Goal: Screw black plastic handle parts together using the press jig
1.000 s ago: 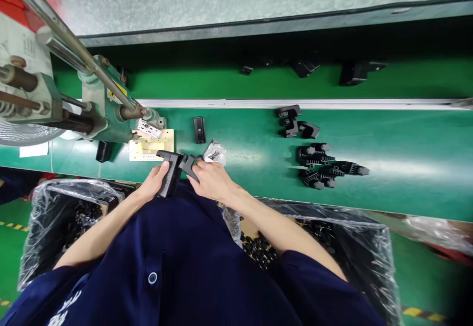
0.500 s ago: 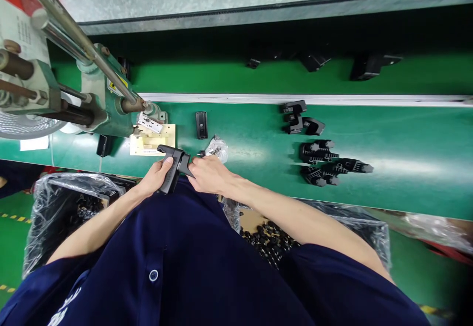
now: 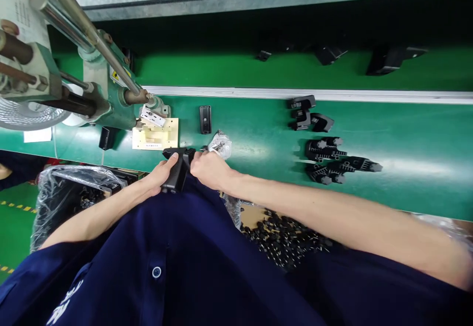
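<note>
My left hand (image 3: 159, 174) is wrapped round a black plastic handle-shaped part (image 3: 178, 168) at the near edge of the green bench (image 3: 258, 143). My right hand (image 3: 207, 168) is closed against the right side of the same part, fingers pinching at its top end. A small clear bag of screws (image 3: 219, 144) lies just beyond my right hand. A cream fixture block (image 3: 155, 137) sits under the green press (image 3: 107, 99) a little beyond my left hand.
A flat black piece (image 3: 205, 119) lies past the bag. Several black toothed parts (image 3: 332, 161) and clips (image 3: 308, 115) lie on the bench to the right. Plastic-lined boxes of black parts stand at my left (image 3: 70, 193) and right (image 3: 284, 235). More black parts (image 3: 391, 57) lie on the far belt.
My right hand has pushed the smaller black piece in against the handle part, so both now look joined. The view has shifted slightly; my right arm reaches further across.
</note>
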### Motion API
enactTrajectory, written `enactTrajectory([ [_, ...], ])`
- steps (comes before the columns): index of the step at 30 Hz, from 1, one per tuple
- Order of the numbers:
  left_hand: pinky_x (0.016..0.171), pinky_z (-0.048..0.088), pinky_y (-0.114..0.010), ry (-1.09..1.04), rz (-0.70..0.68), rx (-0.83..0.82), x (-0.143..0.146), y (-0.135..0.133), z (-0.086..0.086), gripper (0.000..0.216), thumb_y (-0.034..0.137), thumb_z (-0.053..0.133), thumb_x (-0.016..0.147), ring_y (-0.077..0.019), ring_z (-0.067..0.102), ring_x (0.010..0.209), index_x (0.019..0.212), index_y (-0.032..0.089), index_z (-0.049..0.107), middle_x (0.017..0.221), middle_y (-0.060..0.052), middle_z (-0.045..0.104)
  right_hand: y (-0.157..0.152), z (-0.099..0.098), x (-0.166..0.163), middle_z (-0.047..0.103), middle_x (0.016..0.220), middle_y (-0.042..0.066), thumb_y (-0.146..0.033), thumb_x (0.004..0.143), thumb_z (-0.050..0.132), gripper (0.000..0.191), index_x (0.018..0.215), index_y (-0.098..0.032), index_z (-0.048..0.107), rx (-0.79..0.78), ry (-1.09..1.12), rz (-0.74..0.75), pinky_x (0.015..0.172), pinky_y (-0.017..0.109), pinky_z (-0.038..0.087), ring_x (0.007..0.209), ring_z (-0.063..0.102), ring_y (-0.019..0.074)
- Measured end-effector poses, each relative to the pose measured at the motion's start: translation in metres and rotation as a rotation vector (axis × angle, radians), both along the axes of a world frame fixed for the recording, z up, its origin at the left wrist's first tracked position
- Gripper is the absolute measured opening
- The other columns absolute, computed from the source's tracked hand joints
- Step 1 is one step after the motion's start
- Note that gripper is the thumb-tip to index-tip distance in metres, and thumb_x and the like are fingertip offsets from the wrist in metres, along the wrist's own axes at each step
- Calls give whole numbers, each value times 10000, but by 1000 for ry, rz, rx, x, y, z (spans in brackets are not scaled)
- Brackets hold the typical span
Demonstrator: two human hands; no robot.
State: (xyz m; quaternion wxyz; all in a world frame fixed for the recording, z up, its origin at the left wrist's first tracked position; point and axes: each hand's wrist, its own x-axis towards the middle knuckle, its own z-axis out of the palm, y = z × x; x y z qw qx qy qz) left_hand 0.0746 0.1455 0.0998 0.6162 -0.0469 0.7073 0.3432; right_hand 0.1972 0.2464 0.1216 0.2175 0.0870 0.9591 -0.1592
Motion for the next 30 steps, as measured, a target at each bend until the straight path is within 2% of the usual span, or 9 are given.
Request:
enactTrajectory([
  [4, 426, 398, -231, -109, 53, -15, 2, 1, -4, 414, 538, 653, 746, -124, 520, 433, 684, 132, 604, 539, -29, 601, 13, 3, -5, 696, 760, 153, -28, 695, 509, 223, 782, -89, 705, -43, -24, 69, 599, 306, 411, 728, 657, 251],
  [7, 435, 392, -246, -2, -17, 45, 2, -3, -11, 468, 595, 645, 720, -126, 506, 435, 658, 133, 594, 537, -29, 590, 21, 4, -4, 697, 741, 144, -125, 671, 565, 183, 774, -93, 714, -83, -29, 58, 608, 316, 404, 720, 658, 266],
  [11, 515, 393, -243, 155, -98, 139, -1, -5, -19, 462, 577, 655, 713, -121, 492, 505, 608, 133, 587, 535, -9, 566, 17, -4, 3, 694, 772, 142, -292, 772, 533, 269, 815, -98, 715, -177, -24, -109, 609, 310, 409, 714, 654, 253],
  [15, 661, 428, -223, 235, -182, 286, -10, 1, -16, 351, 480, 685, 727, -151, 563, 685, 681, 136, 632, 664, -15, 638, 8, -12, 9, 693, 823, 120, -336, 818, 508, 301, 860, -116, 708, -210, 20, -217, 647, 306, 420, 757, 647, 239],
  [19, 627, 433, -224, 250, -231, 331, -16, 6, -13, 337, 469, 667, 754, -150, 566, 662, 705, 137, 634, 670, -21, 640, 10, -11, 11, 691, 822, 114, -338, 829, 514, 291, 860, -121, 705, -196, 45, -269, 655, 298, 411, 772, 642, 232],
  [21, 522, 409, -226, 141, -180, 210, -16, 10, -13, 368, 490, 650, 768, -128, 521, 541, 686, 133, 616, 584, -15, 589, 16, -11, 7, 693, 808, 107, -346, 821, 530, 281, 843, -130, 709, -193, 56, -330, 655, 289, 405, 774, 637, 223],
  [24, 395, 358, -230, -221, -88, 49, -12, 18, -10, 456, 548, 511, 845, -123, 467, 428, 715, 120, 603, 522, -19, 525, 33, -11, -6, 689, 765, 88, -394, 808, 561, 292, 784, -143, 709, -260, 97, -476, 637, 275, 401, 744, 623, 203],
  [28, 359, 373, -217, -688, 68, 46, -2, 35, 0, 676, 554, 196, 930, -128, 485, 456, 843, 36, 621, 567, -65, 519, 58, -14, -16, 684, 780, 70, -416, 830, 562, 313, 823, -130, 690, -424, 386, -765, 718, 278, 426, 764, 613, 176],
  [30, 358, 378, -200, -779, 146, 92, 1, 42, 4, 697, 535, 159, 935, -120, 487, 474, 876, 12, 617, 591, -74, 515, 65, -17, -9, 679, 861, 60, -478, 834, 549, 388, 986, -134, 646, -641, 610, -951, 710, 272, 449, 763, 615, 154],
])
